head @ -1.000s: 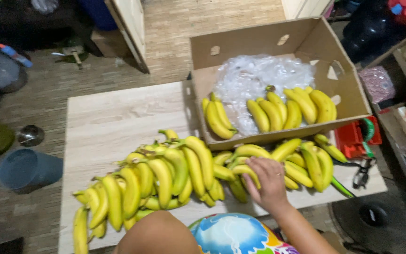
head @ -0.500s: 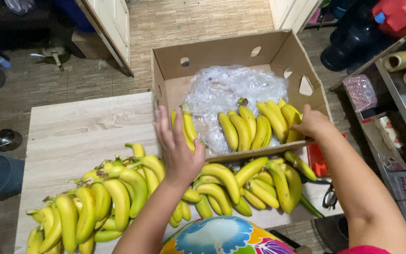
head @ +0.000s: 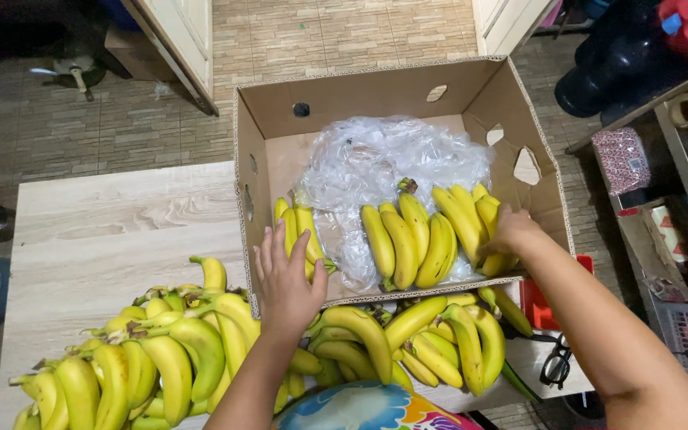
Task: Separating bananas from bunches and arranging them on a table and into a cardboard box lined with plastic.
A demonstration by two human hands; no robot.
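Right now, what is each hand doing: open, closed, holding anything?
Left hand: open, fingers spread, resting on the cardboard box front edge, holding nothing.
Right hand: curled on bananas inside the box.

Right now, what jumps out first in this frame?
The open cardboard box at table centre, lined with clear plastic and holding yellow bananas. Both hands are at it: the left hand on the near wall, the right hand inside on the rightmost bunch. In front of the box a big heap of greenish-yellow bananas sprawls across the light wooden table.
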